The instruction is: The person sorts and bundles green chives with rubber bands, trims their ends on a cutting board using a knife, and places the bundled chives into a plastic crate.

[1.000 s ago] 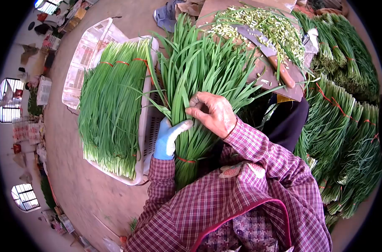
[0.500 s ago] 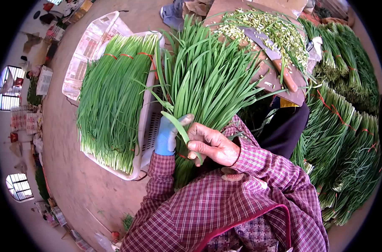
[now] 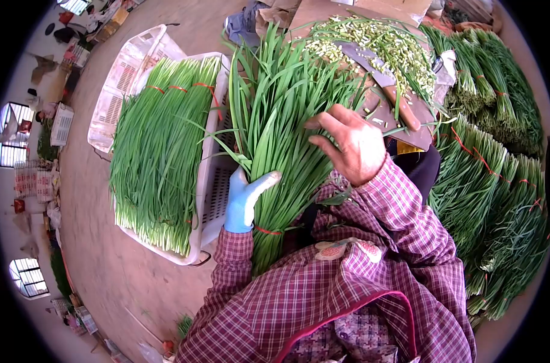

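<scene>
A large bundle of garlic chives [image 3: 287, 115], leaves fanned upward, stands in front of my body with a red band [image 3: 267, 230] round its lower part. My left hand [image 3: 244, 196], in a blue and white glove, grips the bundle just above that band, its thumb across the front. My bare right hand [image 3: 353, 142] is at the bundle's right side. Its thumb and forefinger are apart, with nothing visible between them, close to the leaves. Whether the fingertips touch the leaves I cannot tell.
To the left, a white plastic crate [image 3: 209, 187] holds banded chives. A knife [image 3: 384, 81] with a wooden handle lies among chopped stems [image 3: 402, 45] on a board [image 3: 420, 138]. More banded chives [image 3: 486, 199] are piled along the right. Another crate [image 3: 114, 91] stands behind.
My right hand has moved up and right from beside my left thumb to the leaves. The broad single leaf it pinched is no longer in its fingers. My left hand keeps its grip.
</scene>
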The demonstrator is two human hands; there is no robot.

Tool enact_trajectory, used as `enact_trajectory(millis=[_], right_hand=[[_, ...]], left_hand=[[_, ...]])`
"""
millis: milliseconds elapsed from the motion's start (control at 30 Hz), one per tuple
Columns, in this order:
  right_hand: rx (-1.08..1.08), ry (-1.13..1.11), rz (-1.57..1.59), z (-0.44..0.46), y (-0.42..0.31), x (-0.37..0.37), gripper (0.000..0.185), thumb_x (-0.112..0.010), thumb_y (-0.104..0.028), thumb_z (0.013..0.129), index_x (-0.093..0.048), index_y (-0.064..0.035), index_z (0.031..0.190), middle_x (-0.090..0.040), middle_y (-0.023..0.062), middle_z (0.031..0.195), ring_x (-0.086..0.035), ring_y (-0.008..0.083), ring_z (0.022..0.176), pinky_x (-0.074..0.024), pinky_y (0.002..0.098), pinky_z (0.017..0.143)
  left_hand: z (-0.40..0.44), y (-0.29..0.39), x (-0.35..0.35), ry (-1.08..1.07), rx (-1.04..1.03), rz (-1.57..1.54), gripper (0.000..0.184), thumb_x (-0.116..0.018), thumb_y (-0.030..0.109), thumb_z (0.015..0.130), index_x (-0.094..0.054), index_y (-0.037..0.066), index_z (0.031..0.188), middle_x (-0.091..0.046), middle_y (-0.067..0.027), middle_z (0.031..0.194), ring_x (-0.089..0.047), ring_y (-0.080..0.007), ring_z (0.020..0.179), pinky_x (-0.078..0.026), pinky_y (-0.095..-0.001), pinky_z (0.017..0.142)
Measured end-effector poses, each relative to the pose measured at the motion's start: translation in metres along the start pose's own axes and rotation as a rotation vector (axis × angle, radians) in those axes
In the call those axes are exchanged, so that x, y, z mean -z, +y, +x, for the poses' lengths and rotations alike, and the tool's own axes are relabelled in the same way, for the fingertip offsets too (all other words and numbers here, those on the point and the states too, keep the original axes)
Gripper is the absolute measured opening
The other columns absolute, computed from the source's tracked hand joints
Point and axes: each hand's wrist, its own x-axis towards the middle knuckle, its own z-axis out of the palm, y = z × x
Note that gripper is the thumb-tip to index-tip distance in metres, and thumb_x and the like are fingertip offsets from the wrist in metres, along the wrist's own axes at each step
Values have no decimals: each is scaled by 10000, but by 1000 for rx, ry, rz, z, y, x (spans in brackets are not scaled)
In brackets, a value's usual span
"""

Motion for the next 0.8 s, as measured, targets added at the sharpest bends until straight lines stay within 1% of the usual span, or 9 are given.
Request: enact_trajectory(millis=[33, 100, 233, 300, 367, 567, 667, 700, 800], right_hand=[[-18, -33, 190, 6, -4, -8, 185, -668, -202, 814, -615, -149, 983, -538, 76, 825, -612, 277, 808, -508, 400, 641], [35, -40, 275, 16, -11, -24, 184, -679, -180, 792, -627, -159, 968, -539, 68, 852, -599, 268, 811, -507, 391, 653], [119, 19, 32, 30, -15, -43, 223, -718, -161, 697, -650, -162, 909, -548, 17, 956, -544, 229, 878, -488, 352, 708], [241, 11, -33, 33, -15, -47, 282, -740, -149, 673, -651, -185, 939, -551, 6, 1066, -529, 235, 970, -478, 380, 800], [239, -18, -53, 33, -16, -50, 273, -745, -159, 650, -649, -182, 905, -541, -3, 1103, -517, 228, 995, -461, 395, 837], [309, 14, -51, 31, -16, -50, 192, -708, -163, 668, -629, -160, 844, -568, -6, 1053, -533, 217, 962, -470, 367, 814], [358, 35, -99, 28, -22, -50, 117, -613, -169, 709, -578, -134, 814, -546, 17, 876, -551, 208, 848, -484, 347, 733], [377, 33, -115, 25, -24, -50, 147, -601, -169, 705, -555, -129, 838, -500, 34, 806, -548, 214, 800, -487, 349, 708], [336, 94, -56, 19, -32, -62, 221, -612, -169, 673, -515, -104, 860, -473, 45, 767, -545, 226, 750, -490, 363, 650]], left_hand=[[-1, 2, -3, 5, -9, 25, 329, -606, 35, 866, -554, -72, 1173, -632, -144, 1097, -623, -192, 1001, -491, -312, 916], [0, 3, -5, 12, -20, 50, 377, -633, 26, 845, -548, -57, 1203, -620, -114, 1113, -608, -168, 992, -486, -293, 893], [2, -1, -4, -4, -6, 13, 424, -661, 16, 820, -538, -41, 1222, -623, -86, 1105, -601, -147, 984, -480, -282, 873], [2, -2, -4, -2, 7, 31, 425, -661, 17, 820, -538, -38, 1224, -625, -86, 1098, -600, -144, 984, -478, -282, 875], [2, -2, -5, -3, -2, 32, 423, -660, 16, 820, -539, -38, 1222, -626, -85, 1095, -599, -143, 985, -477, -282, 874], [3, -3, -1, -30, -16, 67, 413, -651, 6, 821, -536, -46, 1215, -620, -87, 1106, -596, -148, 999, -477, -282, 876], [1, -1, -4, -8, -39, 23, 454, -683, -11, 801, -523, -42, 1225, -613, -82, 1112, -604, -142, 978, -495, -277, 856], [1, -1, -7, 23, -56, -37, 503, -716, -26, 781, -512, -30, 1241, -613, -72, 1101, -612, -129, 946, -510, -270, 838], [6, -13, 3, 23, -9, 45, 554, -719, -27, 774, -478, -45, 1273, -600, -91, 1131, -597, -166, 1017, -501, -292, 875]])
